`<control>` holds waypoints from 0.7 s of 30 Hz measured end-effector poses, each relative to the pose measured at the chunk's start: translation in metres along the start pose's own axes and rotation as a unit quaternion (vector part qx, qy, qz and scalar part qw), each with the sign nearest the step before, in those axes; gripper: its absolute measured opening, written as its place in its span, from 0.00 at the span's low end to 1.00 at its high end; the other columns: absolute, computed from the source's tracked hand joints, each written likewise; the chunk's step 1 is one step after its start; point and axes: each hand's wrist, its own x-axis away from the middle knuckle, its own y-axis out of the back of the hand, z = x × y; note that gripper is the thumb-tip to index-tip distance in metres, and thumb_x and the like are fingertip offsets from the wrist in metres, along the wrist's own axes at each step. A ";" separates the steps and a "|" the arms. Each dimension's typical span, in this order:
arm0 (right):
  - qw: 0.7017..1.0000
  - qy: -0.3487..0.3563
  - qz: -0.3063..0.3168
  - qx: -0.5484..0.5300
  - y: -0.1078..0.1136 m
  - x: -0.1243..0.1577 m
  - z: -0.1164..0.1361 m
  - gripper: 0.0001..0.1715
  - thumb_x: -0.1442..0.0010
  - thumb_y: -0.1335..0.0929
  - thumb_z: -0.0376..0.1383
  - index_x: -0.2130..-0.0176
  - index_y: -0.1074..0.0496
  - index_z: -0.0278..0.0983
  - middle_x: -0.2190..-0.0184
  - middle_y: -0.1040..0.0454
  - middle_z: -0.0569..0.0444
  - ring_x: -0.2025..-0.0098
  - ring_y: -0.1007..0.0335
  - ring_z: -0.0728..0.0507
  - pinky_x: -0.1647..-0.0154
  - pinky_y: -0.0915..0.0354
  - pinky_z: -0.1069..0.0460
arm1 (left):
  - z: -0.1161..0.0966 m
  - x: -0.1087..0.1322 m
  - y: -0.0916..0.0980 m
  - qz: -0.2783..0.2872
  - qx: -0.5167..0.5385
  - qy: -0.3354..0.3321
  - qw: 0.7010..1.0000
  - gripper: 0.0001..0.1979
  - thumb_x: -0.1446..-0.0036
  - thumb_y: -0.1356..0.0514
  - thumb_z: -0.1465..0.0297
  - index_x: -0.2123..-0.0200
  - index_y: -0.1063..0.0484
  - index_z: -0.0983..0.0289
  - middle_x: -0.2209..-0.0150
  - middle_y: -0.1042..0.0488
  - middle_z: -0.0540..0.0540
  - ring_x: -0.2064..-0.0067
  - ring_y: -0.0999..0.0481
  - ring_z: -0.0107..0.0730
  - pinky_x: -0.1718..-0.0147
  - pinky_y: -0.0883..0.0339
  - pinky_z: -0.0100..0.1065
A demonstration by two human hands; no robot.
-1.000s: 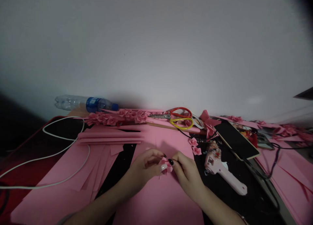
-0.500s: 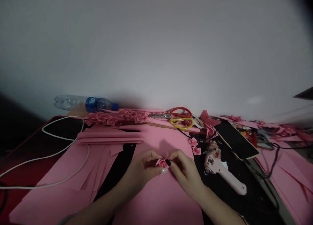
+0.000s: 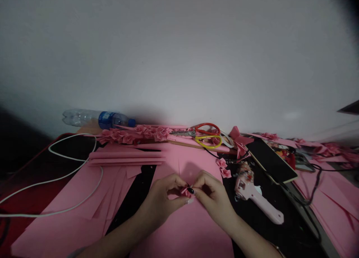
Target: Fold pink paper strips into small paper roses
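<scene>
Between my two hands, above a large pink paper sheet point(image 3: 182, 228), is a small pink paper flower point(image 3: 185, 192). My left hand point(image 3: 164, 194) pinches it between thumb and fingertips from the left. From the right, my right hand point(image 3: 211, 192) closes its thumb and forefinger on the flower's edge. Fingertips cover part of the flower. Two finished-looking paper flowers point(image 3: 223, 168) lie to the right of my hands. Beyond them, a pink glue gun point(image 3: 258, 200) rests on its side on the black surface.
Scissors point(image 3: 207, 134) with red and yellow handles lie at the back, beside a row of paper flowers point(image 3: 129, 134). A plastic bottle point(image 3: 106, 119) lies by the wall. Rolled pink paper point(image 3: 126, 157) and a white cable point(image 3: 67, 179) are left; a phone point(image 3: 270, 159) is right.
The flower has turned between my fingers and shows less of its open front. My right fingers have shifted slightly left, closer to my left hand. Everything else lies as before.
</scene>
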 end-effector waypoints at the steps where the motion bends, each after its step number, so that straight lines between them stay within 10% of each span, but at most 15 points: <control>1: 1.000 -0.008 -0.002 -0.008 0.000 0.000 -0.001 0.12 0.44 0.33 0.33 0.78 0.37 0.36 0.77 0.37 0.58 0.74 0.41 0.49 0.73 0.45 0.54 | -0.001 0.000 -0.001 0.002 0.010 0.006 1.000 0.08 0.57 0.35 0.74 0.74 0.32 0.65 0.73 0.26 0.50 0.68 0.27 0.30 0.64 0.33 0.31; 21: 0.991 -0.091 0.009 -0.094 -0.001 -0.004 -0.001 0.17 0.47 0.32 0.42 0.79 0.41 0.37 0.81 0.41 0.60 0.77 0.47 0.50 0.76 0.48 0.55 | 0.001 0.000 -0.005 0.021 0.066 0.033 0.997 0.11 0.56 0.35 0.76 0.74 0.38 0.64 0.71 0.25 0.49 0.67 0.27 0.28 0.66 0.36 0.30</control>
